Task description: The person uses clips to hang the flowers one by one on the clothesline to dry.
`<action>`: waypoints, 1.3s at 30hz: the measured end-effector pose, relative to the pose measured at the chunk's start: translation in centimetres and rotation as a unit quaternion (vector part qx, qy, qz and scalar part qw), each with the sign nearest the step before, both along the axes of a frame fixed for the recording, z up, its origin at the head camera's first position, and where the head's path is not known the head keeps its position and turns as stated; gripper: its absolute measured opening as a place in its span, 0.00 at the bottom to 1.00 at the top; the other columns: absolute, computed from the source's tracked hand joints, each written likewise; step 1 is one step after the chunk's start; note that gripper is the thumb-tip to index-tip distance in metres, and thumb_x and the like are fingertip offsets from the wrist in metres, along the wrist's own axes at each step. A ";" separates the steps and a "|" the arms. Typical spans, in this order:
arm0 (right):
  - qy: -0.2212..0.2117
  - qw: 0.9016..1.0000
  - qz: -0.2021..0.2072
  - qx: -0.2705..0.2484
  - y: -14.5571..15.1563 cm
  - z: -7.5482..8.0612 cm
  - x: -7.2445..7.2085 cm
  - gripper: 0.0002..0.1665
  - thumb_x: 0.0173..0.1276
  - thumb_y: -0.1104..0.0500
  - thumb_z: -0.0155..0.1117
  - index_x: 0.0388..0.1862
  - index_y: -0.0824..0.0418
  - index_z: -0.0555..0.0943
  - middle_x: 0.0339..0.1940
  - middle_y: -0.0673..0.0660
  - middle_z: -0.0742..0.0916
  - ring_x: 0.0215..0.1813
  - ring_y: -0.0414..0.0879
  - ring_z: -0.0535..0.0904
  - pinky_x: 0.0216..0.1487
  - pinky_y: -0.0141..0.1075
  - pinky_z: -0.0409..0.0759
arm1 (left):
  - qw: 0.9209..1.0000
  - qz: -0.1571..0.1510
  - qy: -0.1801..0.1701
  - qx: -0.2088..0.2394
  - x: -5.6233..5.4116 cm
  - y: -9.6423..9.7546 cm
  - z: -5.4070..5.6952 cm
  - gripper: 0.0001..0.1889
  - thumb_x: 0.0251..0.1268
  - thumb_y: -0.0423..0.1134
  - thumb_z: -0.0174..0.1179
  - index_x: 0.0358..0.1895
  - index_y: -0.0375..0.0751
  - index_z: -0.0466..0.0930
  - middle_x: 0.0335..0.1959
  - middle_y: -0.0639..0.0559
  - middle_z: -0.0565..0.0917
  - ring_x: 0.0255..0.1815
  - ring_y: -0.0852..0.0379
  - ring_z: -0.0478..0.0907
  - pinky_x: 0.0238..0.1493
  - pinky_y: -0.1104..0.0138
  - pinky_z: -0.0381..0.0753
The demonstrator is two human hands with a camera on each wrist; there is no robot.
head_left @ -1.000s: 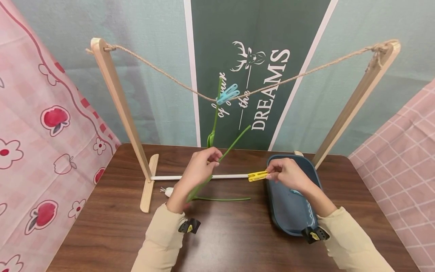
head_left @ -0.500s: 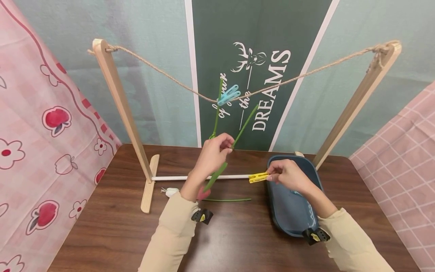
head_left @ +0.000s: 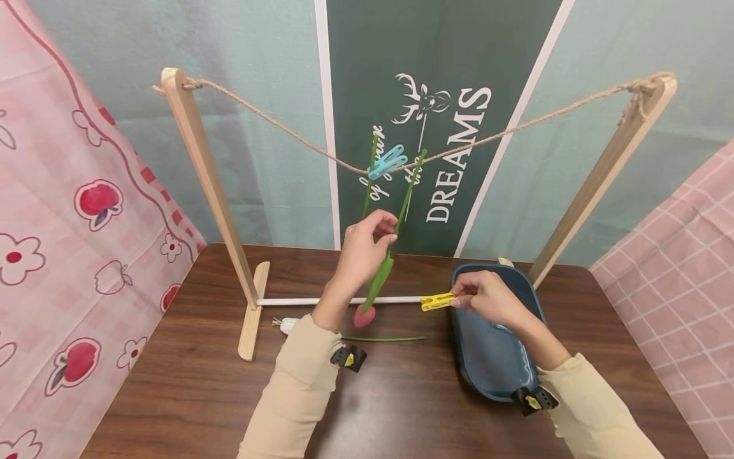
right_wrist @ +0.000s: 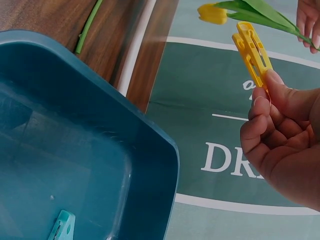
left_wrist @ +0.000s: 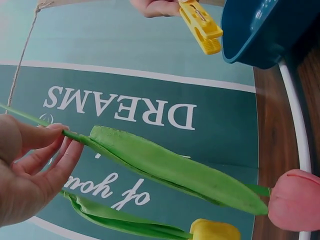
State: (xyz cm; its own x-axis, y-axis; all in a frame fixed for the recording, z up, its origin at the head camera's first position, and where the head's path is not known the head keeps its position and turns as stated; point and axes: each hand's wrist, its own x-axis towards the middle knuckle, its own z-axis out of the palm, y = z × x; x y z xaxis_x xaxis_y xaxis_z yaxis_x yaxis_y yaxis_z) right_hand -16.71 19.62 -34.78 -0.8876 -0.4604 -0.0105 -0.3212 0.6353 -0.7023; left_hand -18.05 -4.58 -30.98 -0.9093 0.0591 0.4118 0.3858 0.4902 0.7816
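My left hand pinches the green stem of an artificial pink tulip, its bloom hanging downward below the hand. The stem's upper end overlaps the twine line in the head view. My right hand holds a yellow clothespin between thumb and fingers, over the left rim of a dark blue tub. A light blue clothespin is clipped on the sagging line, with another stem in it. That stem belongs to a yellow tulip, upside down behind my left hand and mostly hidden in the head view.
Two wooden posts carry the line, joined low down by a white rod. A white flower lies on the brown table, partly under my left sleeve. Inside the tub is a teal clothespin.
My left hand has risen and moved right with the pink tulip, whose stem now points up to the line and whose bloom has come into view. The right hand has stayed nearly still.
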 end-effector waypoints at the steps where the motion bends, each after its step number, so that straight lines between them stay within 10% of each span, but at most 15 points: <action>1: -0.001 1.000 -0.001 0.000 0.0 0.0 0.0 0.04 0.55 0.73 0.63 0.25 0.66 0.79 0.19 0.53 0.80 0.20 0.45 0.73 0.19 0.34 0.71 | 1.000 0.001 0.001 0.000 -0.1 0.1 0.1 0.09 0.57 0.28 0.61 0.40 0.39 0.78 0.31 0.51 0.81 0.35 0.58 0.78 0.41 0.66 0.74; 39: 0.069 0.997 -0.019 0.021 -0.2 3.3 -0.9 0.03 0.53 0.71 0.66 0.25 0.66 0.80 0.18 0.51 0.80 0.19 0.45 0.74 0.20 0.34 0.70 | 1.000 0.023 0.008 0.011 -0.8 1.0 0.6 0.07 0.56 0.28 0.61 0.39 0.37 0.79 0.30 0.50 0.81 0.33 0.58 0.77 0.38 0.68 0.73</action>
State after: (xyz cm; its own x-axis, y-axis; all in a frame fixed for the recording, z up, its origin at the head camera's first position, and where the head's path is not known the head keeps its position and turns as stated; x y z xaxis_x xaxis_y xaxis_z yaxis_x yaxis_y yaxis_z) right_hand -17.65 19.42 -31.45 -0.8983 -0.4290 0.0949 -0.3890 0.6762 -0.6256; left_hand -18.83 -3.61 -30.40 -0.9045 0.0074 0.4265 0.3749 0.4907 0.7866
